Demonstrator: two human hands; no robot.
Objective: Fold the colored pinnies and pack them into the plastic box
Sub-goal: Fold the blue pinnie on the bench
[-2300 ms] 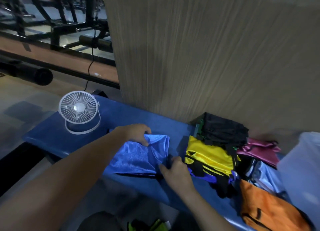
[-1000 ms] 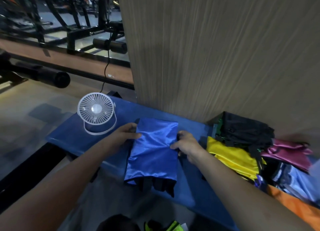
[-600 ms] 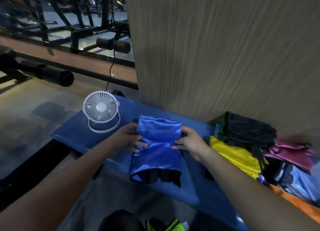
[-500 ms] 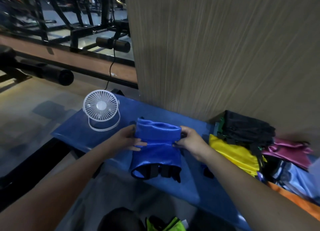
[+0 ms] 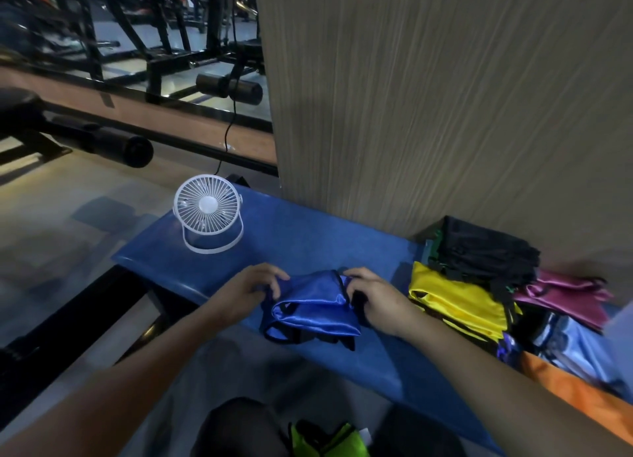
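A shiny blue pinny (image 5: 313,306) with black trim lies folded into a short bundle near the front edge of the blue bench (image 5: 301,237). My left hand (image 5: 248,290) grips its left end and my right hand (image 5: 375,300) grips its right end, fingers curled over the cloth. To the right lies a heap of pinnies: yellow (image 5: 459,300), black (image 5: 486,251), magenta (image 5: 565,294), light blue (image 5: 579,350) and orange (image 5: 582,398). A pale corner at the far right edge (image 5: 621,319) may be the plastic box.
A small white desk fan (image 5: 208,210) stands at the bench's left end, its cable running back. A wooden panel (image 5: 445,97) rises right behind the bench. Black gym equipment (image 5: 85,138) fills the floor at left. A green item (image 5: 329,439) lies below, by my lap.
The blue pinny's far half has been folded over toward me, making a shorter bundle. Both hands came nearer the bench's front edge with it, still holding its sides.
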